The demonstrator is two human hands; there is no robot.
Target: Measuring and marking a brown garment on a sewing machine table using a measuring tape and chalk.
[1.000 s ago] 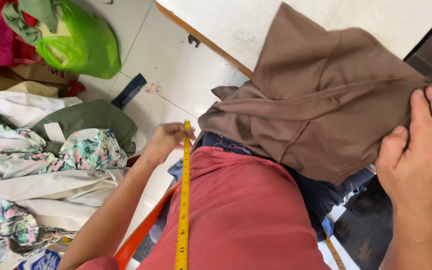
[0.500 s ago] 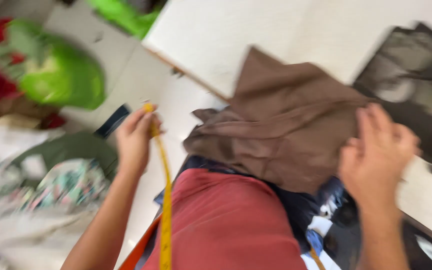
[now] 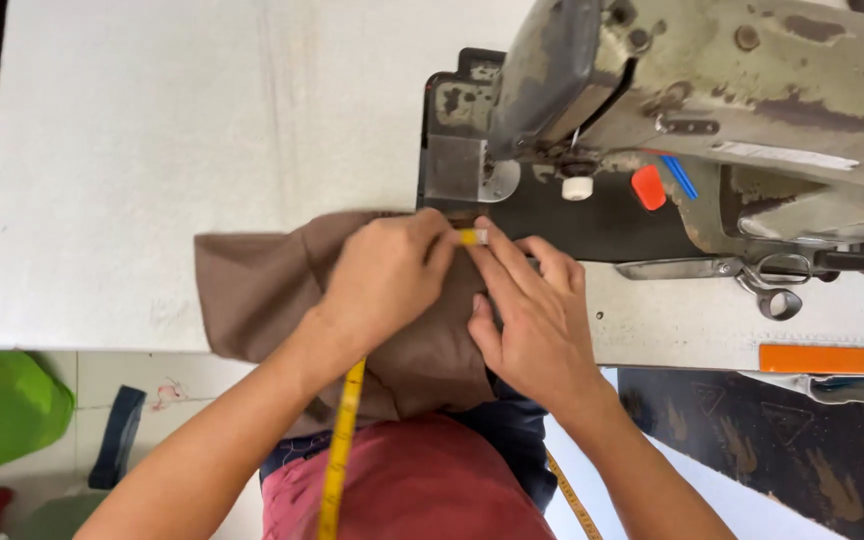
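Observation:
A brown cloth (image 3: 252,290) lies folded on the white table (image 3: 152,150), hanging over its front edge into my lap. My left hand (image 3: 387,280) presses the end of a yellow measuring tape (image 3: 340,450) onto the cloth's top edge; the tape's tip (image 3: 472,236) shows between thumb and fingers. My right hand (image 3: 537,315) rests flat on the cloth beside it, its fingertips touching the tape tip. Both hands sit just in front of the sewing machine (image 3: 712,90) and its needle area (image 3: 577,170).
Scissors (image 3: 767,280) lie on the table at the right under the machine arm. An orange strip (image 3: 832,358) runs along the table's front edge. A green bag (image 3: 2,410) and dark cloth (image 3: 117,435) are on the floor at the left.
My view has swung up from the floor to the table. The brown cloth went from held up to lying on the table, and both hands have come together on it with the tape.

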